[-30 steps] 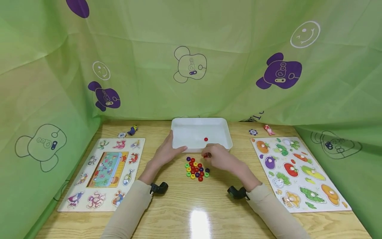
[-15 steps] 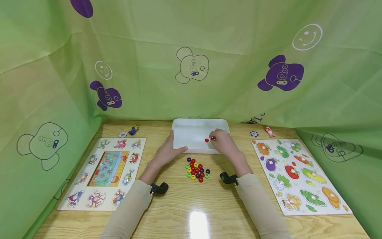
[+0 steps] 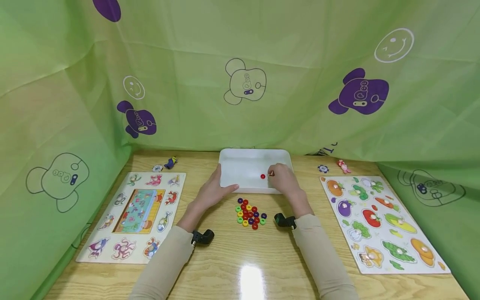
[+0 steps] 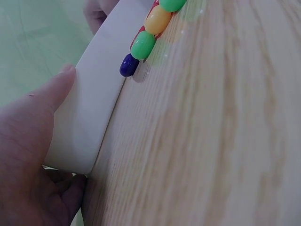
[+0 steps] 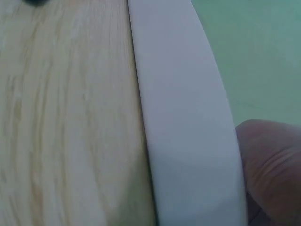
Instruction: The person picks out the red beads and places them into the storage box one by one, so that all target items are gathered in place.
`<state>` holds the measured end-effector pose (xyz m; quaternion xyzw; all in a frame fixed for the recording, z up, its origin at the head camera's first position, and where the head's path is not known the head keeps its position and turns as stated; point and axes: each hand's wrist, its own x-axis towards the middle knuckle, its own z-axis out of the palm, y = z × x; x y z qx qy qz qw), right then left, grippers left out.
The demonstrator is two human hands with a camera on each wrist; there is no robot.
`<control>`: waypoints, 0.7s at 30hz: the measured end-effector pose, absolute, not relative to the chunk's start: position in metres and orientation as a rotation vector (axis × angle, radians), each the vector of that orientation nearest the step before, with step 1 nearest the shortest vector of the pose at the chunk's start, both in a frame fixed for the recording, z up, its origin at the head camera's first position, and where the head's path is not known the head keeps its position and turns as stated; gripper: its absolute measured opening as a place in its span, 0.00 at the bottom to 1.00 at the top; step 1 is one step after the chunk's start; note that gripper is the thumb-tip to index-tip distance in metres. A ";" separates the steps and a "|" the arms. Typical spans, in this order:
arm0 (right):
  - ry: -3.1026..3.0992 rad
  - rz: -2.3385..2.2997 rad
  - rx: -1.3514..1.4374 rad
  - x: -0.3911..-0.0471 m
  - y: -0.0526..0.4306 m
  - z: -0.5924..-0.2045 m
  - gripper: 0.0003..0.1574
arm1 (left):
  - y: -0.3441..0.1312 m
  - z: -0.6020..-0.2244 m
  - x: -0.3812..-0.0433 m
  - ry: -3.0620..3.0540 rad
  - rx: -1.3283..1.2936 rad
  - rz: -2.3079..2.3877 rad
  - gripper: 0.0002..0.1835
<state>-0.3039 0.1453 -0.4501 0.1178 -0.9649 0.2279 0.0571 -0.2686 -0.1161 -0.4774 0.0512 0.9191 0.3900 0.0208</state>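
In the head view my left hand (image 3: 211,192) grips the left front corner of a white tray (image 3: 243,189). The left wrist view has the thumb at the rim and curled fingers against the tray's end. Inside the tray, on its right side, my right hand (image 3: 283,179) pinches a red bead, mostly hidden by the fingertips. One red ring bead (image 3: 263,176) lies on the tray floor just left of them. In front of the tray sits a loose cluster of red, yellow, green and purple beads (image 3: 250,214). The right wrist view catches only part of the hand behind the tray wall.
A sea-animal puzzle board (image 3: 176,216) lies at left, a vegetable puzzle board (image 3: 378,233) at right. Small figures (image 3: 171,162) and poker chips (image 3: 323,168) sit near the back edge. Green printed cloth (image 3: 187,104) encloses the wooden table (image 3: 232,258) at back and sides.
My right hand has moved from beside the bead cluster, over the front rim and into the tray with a red bead. The left hand keeps its place on the tray.
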 end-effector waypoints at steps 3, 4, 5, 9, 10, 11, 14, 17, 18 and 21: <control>-2.924 0.671 0.381 -0.300 0.146 -0.445 0.11 | -0.116 -0.477 -0.268 2.849 0.157 1.203 0.60; -2.923 0.673 0.396 -0.298 0.146 -0.442 0.11 | -0.116 -0.477 -0.268 2.848 0.158 1.203 0.60; -2.916 0.673 0.416 -0.296 0.146 -0.439 0.12 | -0.116 -0.477 -0.268 2.849 0.158 1.201 0.60; -2.875 0.692 0.534 -0.284 0.142 -0.428 0.11 | -0.116 -0.478 -0.269 2.856 0.157 1.206 0.60; -2.868 0.702 0.562 -0.280 0.140 -0.425 0.10 | -0.116 -0.478 -0.269 2.856 0.159 1.209 0.60; -2.860 0.702 0.595 -0.276 0.139 -0.424 0.10 | -0.116 -0.478 -0.269 2.856 0.166 1.204 0.60; -2.865 0.698 0.682 -0.265 0.133 -0.419 0.09 | -0.117 -0.476 -0.270 2.851 0.179 1.201 0.60; -2.873 0.653 0.775 -0.252 0.127 -0.417 0.09 | -0.117 -0.475 -0.269 2.846 0.187 1.199 0.60; -2.861 0.626 0.812 -0.248 0.125 -0.418 0.09 | -0.117 -0.474 -0.269 2.847 0.182 1.201 0.60; -2.788 0.571 0.937 -0.237 0.121 -0.421 0.09 | -0.116 -0.474 -0.268 2.846 0.178 1.200 0.61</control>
